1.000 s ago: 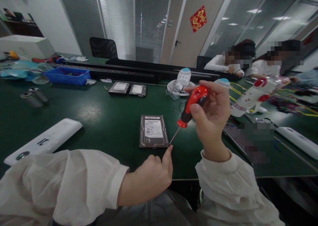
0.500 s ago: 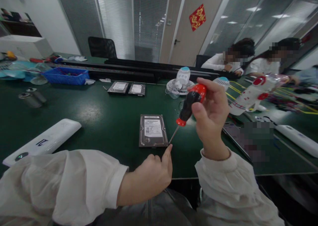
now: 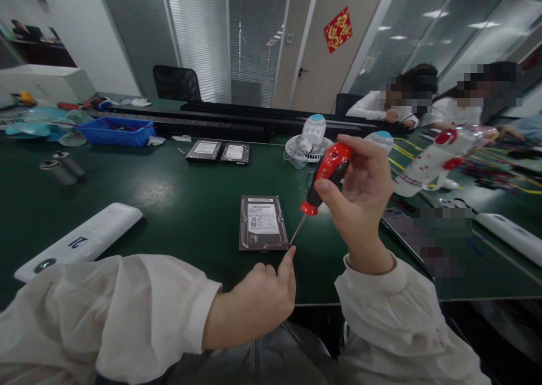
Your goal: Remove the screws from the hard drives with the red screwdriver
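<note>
A hard drive (image 3: 263, 223) lies flat on the green table (image 3: 178, 204), label up, straight ahead of me. My right hand (image 3: 359, 201) grips the red and black handle of a screwdriver (image 3: 322, 184); its shaft slants down to the drive's near right corner. My left hand (image 3: 260, 297) rests at the table's near edge with fingers curled and thumb up by the screwdriver tip; what it pinches, if anything, is hidden.
Two more hard drives (image 3: 218, 151) lie further back. A white device marked 21 (image 3: 80, 241) sits at left, metal cylinders (image 3: 61, 167) and a blue bin (image 3: 116, 131) beyond. A small white fan (image 3: 307, 142) stands behind. Two people sit at far right.
The screwdriver handle has turned slightly in my right hand's fingers. My left hand and the drive have stayed in place.
</note>
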Available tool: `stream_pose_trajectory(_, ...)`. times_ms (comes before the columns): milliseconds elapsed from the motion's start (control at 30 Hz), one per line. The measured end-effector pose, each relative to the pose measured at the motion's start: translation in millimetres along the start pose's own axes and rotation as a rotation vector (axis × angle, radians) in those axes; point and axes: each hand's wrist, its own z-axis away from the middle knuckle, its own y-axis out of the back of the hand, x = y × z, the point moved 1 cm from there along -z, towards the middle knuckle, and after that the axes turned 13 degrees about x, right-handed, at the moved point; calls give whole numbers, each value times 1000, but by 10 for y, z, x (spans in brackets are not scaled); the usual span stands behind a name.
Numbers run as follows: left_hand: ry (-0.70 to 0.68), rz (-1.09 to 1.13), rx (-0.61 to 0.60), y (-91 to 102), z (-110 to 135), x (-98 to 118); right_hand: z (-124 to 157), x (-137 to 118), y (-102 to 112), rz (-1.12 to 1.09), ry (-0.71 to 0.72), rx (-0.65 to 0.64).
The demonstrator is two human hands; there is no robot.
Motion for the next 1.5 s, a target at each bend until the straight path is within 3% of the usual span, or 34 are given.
stream_pose_trajectory(367,-12,-8,-2,38,-6,-12,21,-21,9,-39,-69,-43)
stream_pose_trajectory(600,-16,-17,2,47,-17,-23,-20,-28,7,49,49,54)
stream_pose_trajectory(800,2,-15,2,33,-16,-6,11,-10,20,-76,-74,24)
stream_pose_trajectory(1000,-8,-25,-6,49,-19,-12,-26,-63,16,48,24,55)
stream_pose_trajectory(1267,2,-10,1,60,-31,-25,33,-35,-2,-99,-134,37)
stream_pose_trajectory(1500,3,-8,3,60,-19,-13,-3,-68,-23,-87,-84,24)
